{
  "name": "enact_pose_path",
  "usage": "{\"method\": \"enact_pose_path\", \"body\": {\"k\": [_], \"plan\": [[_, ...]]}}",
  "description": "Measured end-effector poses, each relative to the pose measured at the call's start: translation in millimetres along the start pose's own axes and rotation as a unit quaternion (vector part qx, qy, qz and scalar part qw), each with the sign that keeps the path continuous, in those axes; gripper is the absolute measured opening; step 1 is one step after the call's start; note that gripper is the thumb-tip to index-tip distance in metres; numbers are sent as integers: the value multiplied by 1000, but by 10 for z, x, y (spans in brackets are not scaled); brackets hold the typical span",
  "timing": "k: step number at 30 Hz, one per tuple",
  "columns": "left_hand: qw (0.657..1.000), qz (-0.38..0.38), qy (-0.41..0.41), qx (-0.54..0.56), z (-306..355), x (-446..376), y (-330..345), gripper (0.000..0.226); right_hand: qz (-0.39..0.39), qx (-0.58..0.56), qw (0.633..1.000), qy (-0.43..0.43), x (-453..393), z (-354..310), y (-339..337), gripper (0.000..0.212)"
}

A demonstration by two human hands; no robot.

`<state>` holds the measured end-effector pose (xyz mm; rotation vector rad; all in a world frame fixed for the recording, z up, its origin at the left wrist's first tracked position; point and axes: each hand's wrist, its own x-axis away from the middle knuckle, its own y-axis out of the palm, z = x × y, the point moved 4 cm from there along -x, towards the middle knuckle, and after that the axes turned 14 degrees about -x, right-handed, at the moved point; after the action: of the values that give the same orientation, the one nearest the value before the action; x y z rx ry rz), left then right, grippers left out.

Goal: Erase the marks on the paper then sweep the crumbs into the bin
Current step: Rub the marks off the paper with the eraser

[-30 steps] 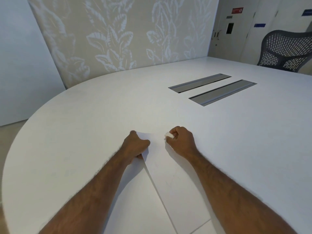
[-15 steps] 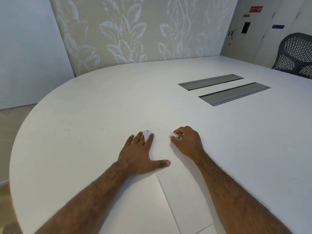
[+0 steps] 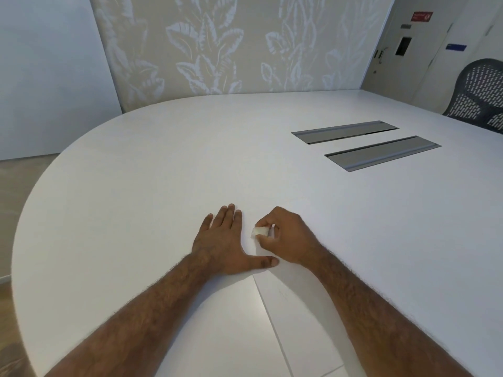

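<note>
R hand (image 3: pixel 287 236) curled, thumb + fingertips pinching a small white eraser (image 3: pixel 258 231); eraser's free end pokes out to the L, down at or just above the paper (image 3: pixel 296 297). Can't tell if it's actually touching the sheet. Wrist low, forearm runs back to lower R of frame, resting on or just over the sheet.

L hand (image 3: pixel 220 242) flat, palm down, fingers together pointing away, thumb splayed out to the R toward the other hand. Thumb tip sits just below the R hand, nearly touching it. Looks like it's pinning the paper's far L corner area so it won't slide. Forearm goes back to lower L.

Paper: white sheet on white table (image 3: pixel 136 172), hard to separate; L edge shows as a diagonal line running from under the L thumb down to the bottom of frame. Faint thin pencil marks (image 3: pixel 281 291) visible on the sheet nearer the body, between the forearms. V. faint, can't read what they are.

Progress, my read: early/mid erase step. Eraser in hand, paper braced, so rubbing is set up or underway near the far end of the sheet. Marks closer in not yet erased. No crumbs resolvable at this res. No bin in view anywhere, so sweep step not started; bin's whereabouts unknown.

Further out: two grey cable trays (image 3: pixel 381 152) set in the tabletop far R, well apart from the hands. Mesh office chair (image 3: pixel 481 96) at far R edge.
</note>
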<state>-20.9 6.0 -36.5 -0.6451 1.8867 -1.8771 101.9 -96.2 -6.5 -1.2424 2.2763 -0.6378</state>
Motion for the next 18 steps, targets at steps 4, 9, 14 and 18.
{"method": "enact_pose_path", "body": {"k": [4,9,14,18], "plan": [[1000,5,-1,-10,-7,3,-3,152,4,36,999,-13,-77,-155,103,17],[1000,-6,-1,-10,13,4,25,152,-96,76,992,8,-165,-206,45,17],[1000,-14,-3,1,-17,-8,18,152,-17,91,995,39,-177,-296,102,21],[1000,-25,-1,3,10,-1,8,152,-84,126,988,42,-187,-277,27,20]]}}
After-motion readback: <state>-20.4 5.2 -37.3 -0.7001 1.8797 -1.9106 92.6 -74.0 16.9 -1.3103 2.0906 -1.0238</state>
